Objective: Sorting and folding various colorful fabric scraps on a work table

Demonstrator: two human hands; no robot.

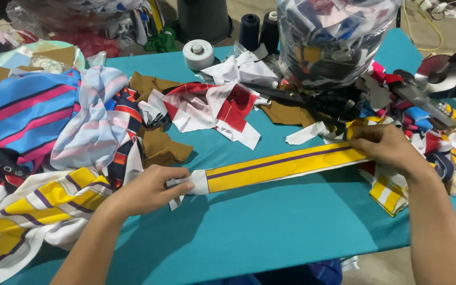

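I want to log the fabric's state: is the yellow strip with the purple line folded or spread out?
Spread out: the yellow strip lies flat on the teal table, stretched between left hand and right hand.

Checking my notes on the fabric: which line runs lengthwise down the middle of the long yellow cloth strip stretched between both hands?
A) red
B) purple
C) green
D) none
B: the long yellow cloth strip held by the left hand and right hand has a thin purple stripe down its length.
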